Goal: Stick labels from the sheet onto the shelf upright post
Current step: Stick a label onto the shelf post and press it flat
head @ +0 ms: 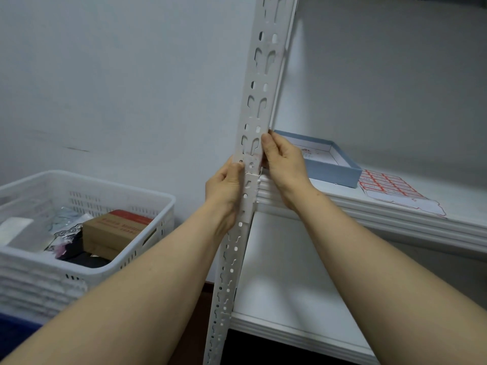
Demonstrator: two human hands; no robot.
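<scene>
The post point(259, 106) is seen to be white, punched with rows of keyhole slots. A red-bordered grid is printed on the white sheet point(390, 191). The tray point(334, 169) is pale blue; the crate point(87, 185) is white, slotted.

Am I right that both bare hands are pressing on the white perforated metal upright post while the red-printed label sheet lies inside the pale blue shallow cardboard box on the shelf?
Not quite. In the head view the red-printed label sheet lies on the white shelf board beside the pale blue shallow cardboard box, not inside it. The rest holds: the left hand and right hand both press on the white perforated metal upright post.
</scene>
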